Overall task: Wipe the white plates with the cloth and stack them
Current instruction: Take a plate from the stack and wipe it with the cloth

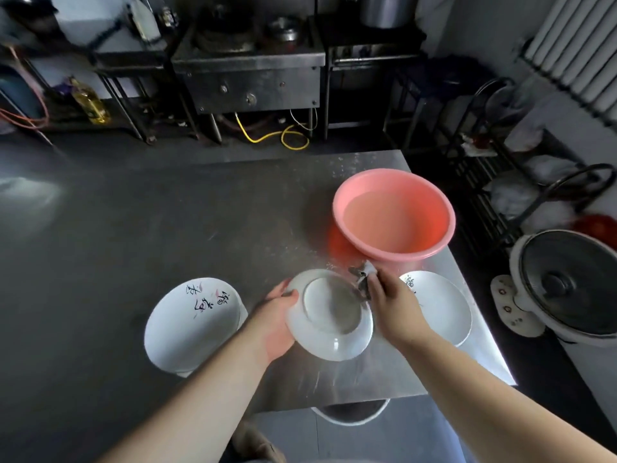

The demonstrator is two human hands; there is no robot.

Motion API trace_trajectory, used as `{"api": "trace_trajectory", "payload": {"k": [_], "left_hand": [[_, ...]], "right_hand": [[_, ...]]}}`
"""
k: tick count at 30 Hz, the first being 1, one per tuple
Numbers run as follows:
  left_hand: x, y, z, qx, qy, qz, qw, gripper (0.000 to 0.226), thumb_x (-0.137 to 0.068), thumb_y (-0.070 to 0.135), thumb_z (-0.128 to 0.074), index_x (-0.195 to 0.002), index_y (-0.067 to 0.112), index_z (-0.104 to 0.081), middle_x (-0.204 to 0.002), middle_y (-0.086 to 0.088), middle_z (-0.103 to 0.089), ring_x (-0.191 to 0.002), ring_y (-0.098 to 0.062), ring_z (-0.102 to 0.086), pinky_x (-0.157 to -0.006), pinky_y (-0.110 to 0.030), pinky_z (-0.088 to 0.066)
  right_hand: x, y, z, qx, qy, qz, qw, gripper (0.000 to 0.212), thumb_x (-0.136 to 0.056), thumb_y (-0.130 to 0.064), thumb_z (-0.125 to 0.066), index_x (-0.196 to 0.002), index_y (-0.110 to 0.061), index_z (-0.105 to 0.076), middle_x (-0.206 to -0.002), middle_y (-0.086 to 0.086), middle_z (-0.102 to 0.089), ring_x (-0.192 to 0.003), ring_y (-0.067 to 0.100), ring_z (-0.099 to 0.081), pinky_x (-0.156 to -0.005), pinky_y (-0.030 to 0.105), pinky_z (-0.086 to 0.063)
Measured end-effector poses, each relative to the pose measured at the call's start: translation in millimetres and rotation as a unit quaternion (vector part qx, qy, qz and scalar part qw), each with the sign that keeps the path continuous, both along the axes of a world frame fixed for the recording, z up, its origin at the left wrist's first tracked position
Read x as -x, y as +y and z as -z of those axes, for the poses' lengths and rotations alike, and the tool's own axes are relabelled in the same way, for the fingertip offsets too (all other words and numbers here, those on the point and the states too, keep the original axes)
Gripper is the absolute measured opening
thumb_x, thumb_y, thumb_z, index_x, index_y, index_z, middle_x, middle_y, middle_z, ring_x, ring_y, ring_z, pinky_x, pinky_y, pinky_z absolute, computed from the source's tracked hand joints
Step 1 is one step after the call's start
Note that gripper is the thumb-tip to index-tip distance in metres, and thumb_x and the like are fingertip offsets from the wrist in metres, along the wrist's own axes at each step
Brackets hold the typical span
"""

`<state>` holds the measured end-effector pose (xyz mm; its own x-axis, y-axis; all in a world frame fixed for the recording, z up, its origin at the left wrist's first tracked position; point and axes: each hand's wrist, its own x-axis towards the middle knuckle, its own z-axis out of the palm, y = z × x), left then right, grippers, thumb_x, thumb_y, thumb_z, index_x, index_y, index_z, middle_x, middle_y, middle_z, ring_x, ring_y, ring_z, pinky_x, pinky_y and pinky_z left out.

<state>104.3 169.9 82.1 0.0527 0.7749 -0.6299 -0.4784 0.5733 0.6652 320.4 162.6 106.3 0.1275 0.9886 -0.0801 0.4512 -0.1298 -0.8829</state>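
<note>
Wiping step underway: left hand (277, 324) grips the upturned plate (330, 315) at its 9 o'clock rim, fingers curled under. Right hand (392, 304) pinches the cloth (362, 277) against the rim at 2 o'clock. Plate is white, glossy, foot ring up, held just above the surface (167, 212). Next, probably finish the underside, then set it on the stack (192, 324) at 9 o'clock. Another plate (440, 305) waits at 3 o'clock, pink basin (394, 212) at 12.

Dim, soft-focus wide-angle view (glare at right)
</note>
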Motion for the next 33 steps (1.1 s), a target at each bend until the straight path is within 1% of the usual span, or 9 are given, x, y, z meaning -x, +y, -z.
{"api": "trace_trajectory", "payload": {"k": [2, 4, 7, 12, 17, 21, 27, 30, 33], "left_hand": [[-8.7, -7.9, -20.5, -0.039, -0.041, 0.032, 0.998, 0.04, -0.111, 0.006, -0.04, -0.147, 0.009, -0.056, -0.137, -0.018, -0.068, -0.124, -0.035, -0.067, -0.1, -0.044, -0.054], [-18.6, -14.2, -42.8, -0.077, -0.09, 0.03, 0.992, 0.04, -0.109, 0.007, -0.041, -0.145, 0.008, -0.058, -0.136, -0.019, -0.069, -0.123, -0.032, -0.069, -0.095, -0.041, -0.058], [-25.1, -15.3, -71.9, -0.132, -0.092, 0.012, 0.987, 0.042, -0.105, 0.009, -0.045, -0.145, 0.007, -0.058, -0.14, -0.02, -0.066, -0.128, -0.033, -0.066, -0.098, -0.042, -0.058], [-22.2, -23.7, -86.8, -0.138, -0.007, -0.032, 0.99, 0.041, -0.112, 0.007, -0.036, -0.148, 0.01, -0.054, -0.135, -0.023, -0.068, -0.127, -0.039, -0.065, -0.114, -0.055, -0.046], [-40.9, -51.6, -101.3, -0.185, -0.039, -0.001, 0.982, 0.044, -0.108, 0.005, -0.036, -0.15, 0.006, -0.051, -0.145, -0.023, -0.061, -0.135, -0.04, -0.059, -0.116, -0.056, -0.042], [-37.7, -52.3, -112.4, -0.178, -0.047, -0.056, 0.981, 0.04, -0.111, 0.008, -0.035, -0.144, 0.012, -0.057, -0.137, -0.021, -0.067, -0.126, -0.037, -0.066, -0.107, -0.052, -0.05], [-31.3, -58.8, -119.0, -0.195, -0.04, -0.049, 0.979, 0.044, -0.111, 0.008, -0.032, -0.151, 0.008, -0.051, -0.145, -0.023, -0.061, -0.137, -0.042, -0.056, -0.119, -0.06, -0.038], [-17.2, -47.7, -130.0, -0.197, -0.043, -0.08, 0.976, 0.042, -0.111, 0.01, -0.033, -0.147, 0.01, -0.054, -0.141, -0.022, -0.064, -0.134, -0.04, -0.06, -0.115, -0.058, -0.042], [0.9, -40.6, -131.0, -0.193, -0.047, -0.095, 0.975, 0.041, -0.112, 0.013, -0.034, -0.147, 0.012, -0.055, -0.141, -0.02, -0.065, -0.132, -0.039, -0.061, -0.115, -0.058, -0.042]], "right_hand": [[8.6, 0.2, -24.0, -0.081, -0.06, -0.11, 0.989, 0.033, -0.111, -0.027, -0.047, -0.139, -0.017, -0.063, -0.131, -0.013, -0.067, -0.123, 0.008, -0.06, -0.105, 0.018, -0.041], [16.9, -2.3, -39.5, -0.129, -0.186, -0.228, 0.947, 0.053, -0.111, -0.033, -0.044, -0.159, -0.01, -0.041, -0.164, 0.001, -0.041, -0.157, 0.023, -0.027, -0.127, 0.029, -0.019], [17.2, -22.1, -47.4, -0.17, -0.331, -0.285, 0.883, 0.08, -0.108, -0.06, -0.031, -0.168, -0.011, -0.01, -0.176, 0.004, 0.004, -0.161, 0.028, 0.016, -0.131, 0.044, 0.007], [-9.3, -55.7, -40.3, -0.173, -0.395, -0.387, 0.815, 0.092, -0.101, -0.076, -0.02, -0.167, -0.017, 0.003, -0.174, 0.0, 0.015, -0.159, 0.027, 0.024, -0.131, 0.049, 0.002], [-19.0, -29.4, -68.7, -0.173, -0.413, -0.309, 0.839, 0.091, -0.101, -0.072, -0.015, -0.165, -0.014, 0.013, -0.172, 0.005, 0.026, -0.157, 0.032, 0.029, -0.129, 0.052, 0.001], [-16.7, -66.4, -49.5, -0.238, -0.384, -0.356, 0.818, 0.094, -0.102, -0.075, -0.02, -0.168, -0.011, -0.001, -0.176, 0.008, 0.012, -0.16, 0.033, 0.018, -0.13, 0.058, -0.002], [-15.1, -30.1, -77.0, -0.215, -0.376, -0.296, 0.851, 0.089, -0.101, -0.071, -0.018, -0.167, -0.015, 0.002, -0.174, 0.003, 0.017, -0.158, 0.031, 0.025, -0.129, 0.054, -0.003], [2.2, -42.1, -76.7, -0.249, -0.375, -0.302, 0.841, 0.092, -0.103, -0.071, -0.022, -0.166, -0.005, -0.008, -0.175, 0.013, 0.005, -0.159, 0.039, 0.018, -0.13, 0.057, -0.007], [12.3, -52.7, -67.0, -0.269, -0.361, -0.327, 0.831, 0.091, -0.104, -0.073, -0.025, -0.167, -0.008, -0.016, -0.176, 0.008, -0.003, -0.161, 0.037, 0.009, -0.128, 0.058, -0.016]]}}
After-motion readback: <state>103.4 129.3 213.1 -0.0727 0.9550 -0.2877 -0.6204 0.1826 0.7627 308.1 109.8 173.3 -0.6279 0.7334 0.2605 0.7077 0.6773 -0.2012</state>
